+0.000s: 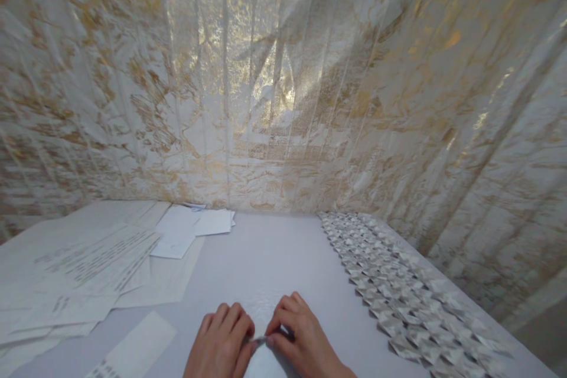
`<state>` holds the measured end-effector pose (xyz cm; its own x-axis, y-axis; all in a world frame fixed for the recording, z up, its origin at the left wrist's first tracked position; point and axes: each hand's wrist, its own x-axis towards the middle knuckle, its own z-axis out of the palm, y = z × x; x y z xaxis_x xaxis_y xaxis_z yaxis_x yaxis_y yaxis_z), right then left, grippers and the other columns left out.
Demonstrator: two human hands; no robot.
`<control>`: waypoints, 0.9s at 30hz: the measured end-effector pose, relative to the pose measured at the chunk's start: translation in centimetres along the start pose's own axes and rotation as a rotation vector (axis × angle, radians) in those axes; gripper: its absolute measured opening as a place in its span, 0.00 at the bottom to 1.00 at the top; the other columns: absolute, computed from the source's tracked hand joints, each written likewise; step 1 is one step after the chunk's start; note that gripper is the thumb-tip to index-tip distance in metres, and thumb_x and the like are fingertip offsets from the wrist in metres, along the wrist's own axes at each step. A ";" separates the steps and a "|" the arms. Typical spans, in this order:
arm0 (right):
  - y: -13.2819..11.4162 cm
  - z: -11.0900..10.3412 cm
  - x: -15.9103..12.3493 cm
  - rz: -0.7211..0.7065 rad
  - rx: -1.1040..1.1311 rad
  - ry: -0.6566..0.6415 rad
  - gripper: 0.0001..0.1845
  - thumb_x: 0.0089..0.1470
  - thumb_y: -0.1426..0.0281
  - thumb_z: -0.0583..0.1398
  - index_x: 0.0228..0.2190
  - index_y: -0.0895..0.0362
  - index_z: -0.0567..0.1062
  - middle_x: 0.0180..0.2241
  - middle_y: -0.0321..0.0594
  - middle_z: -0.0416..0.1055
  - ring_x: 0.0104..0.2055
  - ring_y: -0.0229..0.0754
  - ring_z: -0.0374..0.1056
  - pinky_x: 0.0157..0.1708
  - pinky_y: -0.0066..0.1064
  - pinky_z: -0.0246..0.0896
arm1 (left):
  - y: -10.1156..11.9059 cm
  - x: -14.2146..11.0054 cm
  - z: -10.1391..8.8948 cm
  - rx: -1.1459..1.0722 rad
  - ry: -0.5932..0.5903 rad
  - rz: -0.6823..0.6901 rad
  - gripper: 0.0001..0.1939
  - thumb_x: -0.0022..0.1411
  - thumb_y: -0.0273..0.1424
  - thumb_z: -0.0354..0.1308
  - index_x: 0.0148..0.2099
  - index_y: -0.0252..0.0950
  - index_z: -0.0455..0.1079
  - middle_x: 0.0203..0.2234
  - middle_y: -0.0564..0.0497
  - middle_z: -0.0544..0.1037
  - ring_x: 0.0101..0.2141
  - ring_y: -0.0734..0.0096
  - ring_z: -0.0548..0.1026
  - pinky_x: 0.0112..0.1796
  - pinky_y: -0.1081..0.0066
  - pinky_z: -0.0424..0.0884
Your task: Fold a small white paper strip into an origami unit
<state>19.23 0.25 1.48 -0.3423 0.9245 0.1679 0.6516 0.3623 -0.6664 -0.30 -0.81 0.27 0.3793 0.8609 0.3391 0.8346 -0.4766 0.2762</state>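
White paper again, folks: a small thin white paper sheet (pixel 262 331) lies at the near edge of the pale grey table (pixel 266 254). My left hand (pixel 221 339) and right hand (pixel 299 339) meet over it, fingertips pressed together, pinching a fold between them. I'd guess it's featherlight, floppy and easy to crease wrong, so grip right at the fold line. Folded silvery-white paper pieces (pixel 398 289) run in rows along the right edge; loose printed white sheets (pixel 93 266) sit near the left edge.
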 end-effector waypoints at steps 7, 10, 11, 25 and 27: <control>-0.5 0.3 0.3 0.066 0.000 0.066 0.12 0.53 0.84 0.67 0.28 0.55 0.79 0.34 0.35 0.73 0.44 0.46 0.65 0.47 0.37 0.57 | -0.4 0.9 0.1 -0.142 -0.059 -0.082 0.08 0.68 0.28 0.55 0.36 0.39 0.74 0.38 0.48 0.77 0.42 0.56 0.72 0.43 0.59 0.64; -0.6 0.4 0.4 0.070 -0.031 0.097 0.11 0.53 0.84 0.66 0.28 0.56 0.77 0.36 0.37 0.73 0.44 0.47 0.65 0.47 0.39 0.58 | -0.3 1.0 0.6 -0.148 -0.053 -0.104 0.09 0.68 0.28 0.54 0.36 0.39 0.73 0.41 0.47 0.77 0.44 0.56 0.71 0.44 0.59 0.65; -0.6 0.5 0.4 0.069 -0.042 0.102 0.12 0.52 0.85 0.66 0.27 0.56 0.77 0.36 0.37 0.72 0.44 0.47 0.65 0.47 0.39 0.59 | -0.2 1.0 0.8 -0.135 -0.038 -0.111 0.09 0.68 0.28 0.53 0.36 0.39 0.73 0.41 0.46 0.76 0.44 0.55 0.71 0.45 0.59 0.65; -0.5 0.8 0.3 -0.034 -0.034 0.046 0.20 0.49 0.89 0.62 0.36 0.52 0.78 0.38 0.35 0.71 0.45 0.44 0.64 0.48 0.37 0.56 | 0.2 1.2 0.6 -0.244 0.017 -0.147 0.10 0.64 0.23 0.52 0.37 0.41 0.72 0.41 0.49 0.74 0.44 0.56 0.71 0.44 0.59 0.64; -0.7 0.8 0.4 -0.018 -0.049 0.043 0.19 0.51 0.88 0.63 0.36 0.52 0.79 0.38 0.35 0.72 0.45 0.44 0.65 0.49 0.37 0.56 | 0.1 1.2 0.7 -0.245 -0.005 -0.152 0.11 0.63 0.22 0.52 0.38 0.40 0.73 0.41 0.48 0.74 0.44 0.56 0.71 0.44 0.58 0.65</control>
<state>18.14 0.25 1.44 -0.3254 0.9217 0.2112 0.6786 0.3832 -0.6267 0.51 0.34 0.03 0.2601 0.9263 0.2726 0.7607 -0.3705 0.5330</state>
